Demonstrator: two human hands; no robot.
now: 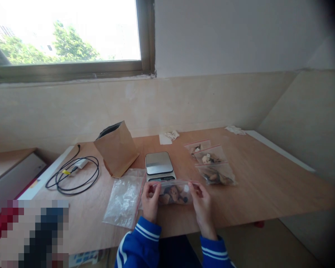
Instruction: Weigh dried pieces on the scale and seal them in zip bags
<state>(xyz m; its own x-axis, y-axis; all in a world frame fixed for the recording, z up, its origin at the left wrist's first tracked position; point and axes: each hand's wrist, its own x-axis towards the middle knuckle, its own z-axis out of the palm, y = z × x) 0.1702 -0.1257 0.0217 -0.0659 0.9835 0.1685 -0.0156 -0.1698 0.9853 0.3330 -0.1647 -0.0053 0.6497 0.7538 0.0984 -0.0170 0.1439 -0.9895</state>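
Person at a wood-topped counter (254, 178), both hands at work near its front edge. Left hand (150, 199): fingers pinching the upper left corner of a filled zip bag (174, 195). Right hand (201, 199): fingers pinching the upper right corner of same. Bag sits between the hands, just in front of the kitchen scale (159, 163); reddish strip along its top, brown and dark pieces inside. Cannot tell whether the strip is sealed.

Right of the scale: three more filled bags (216, 175), overlapping, similar contents. Left of the held bag: flat transparent bags (124, 201), lying close by the left hand. Behind these, a brown paper bag (118, 150) stands tilted, mouth open. Farther left, a coiled black cable (69, 194) beside a white adapter (81, 163). Behind the scale, near the wall, crumpled tissue (172, 134).
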